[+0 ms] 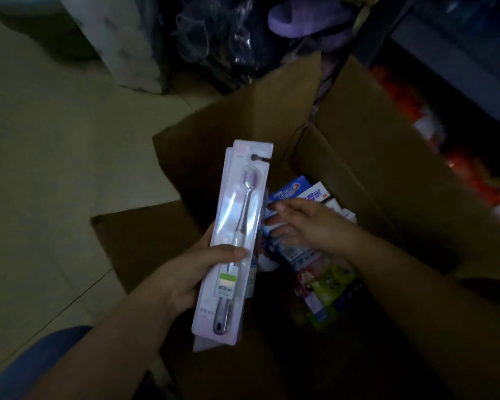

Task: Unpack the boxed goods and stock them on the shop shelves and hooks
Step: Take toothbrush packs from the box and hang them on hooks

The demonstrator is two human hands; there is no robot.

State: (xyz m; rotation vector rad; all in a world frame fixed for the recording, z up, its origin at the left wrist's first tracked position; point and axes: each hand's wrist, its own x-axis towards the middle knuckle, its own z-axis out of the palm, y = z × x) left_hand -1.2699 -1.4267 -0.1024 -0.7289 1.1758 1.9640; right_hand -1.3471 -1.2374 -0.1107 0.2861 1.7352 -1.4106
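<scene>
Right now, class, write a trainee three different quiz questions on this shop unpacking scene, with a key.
1. True or false: the left hand grips a clear-fronted pale pink toothbrush blister pack.
2. Where does the right hand reach? A) into the open brown cardboard box B) onto the tiled floor C) up to a hook
3. Fill in: the blue-and-white toothpaste cartons lie ____ the box.

Key: 1 true; 2 A; 3 inside.
</scene>
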